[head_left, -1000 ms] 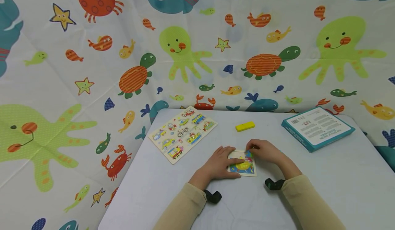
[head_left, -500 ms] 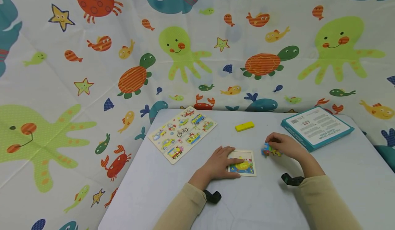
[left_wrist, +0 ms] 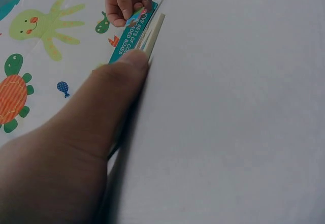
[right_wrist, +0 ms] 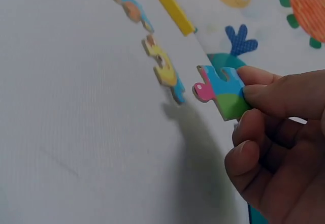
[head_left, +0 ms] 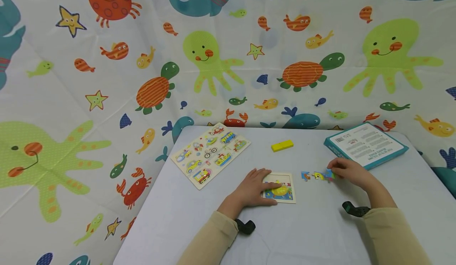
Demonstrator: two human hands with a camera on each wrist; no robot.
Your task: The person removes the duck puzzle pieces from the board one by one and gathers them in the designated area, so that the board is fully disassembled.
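The left hand (head_left: 249, 190) lies with spread fingers on a small framed puzzle (head_left: 293, 194), its index finger over the yellow picture; its thumb (left_wrist: 101, 99) rests at the frame's edge in the left wrist view. Between thumb and finger the right hand (head_left: 354, 173) pinches a blue and green puzzle piece (right_wrist: 228, 93) with a pink knob, held above the table. Left of that hand two loose pieces lie apart: a blue and orange piece (head_left: 305, 176) and a yellow piece (head_left: 318, 176). The right hand's other fingers (right_wrist: 246, 158) are curled.
A yellow block (head_left: 282, 145) lies behind the framed puzzle. At the back left is a board with vehicle pictures (head_left: 210, 152). A teal box (head_left: 367, 144) sits at the back right, close behind the right hand. A patterned cloth hangs behind the table.
The right hand has moved right, away from the framed puzzle, with pieces from it. Two pieces now lie on the table, one remains pinched. The left hand has stayed on the framed puzzle.
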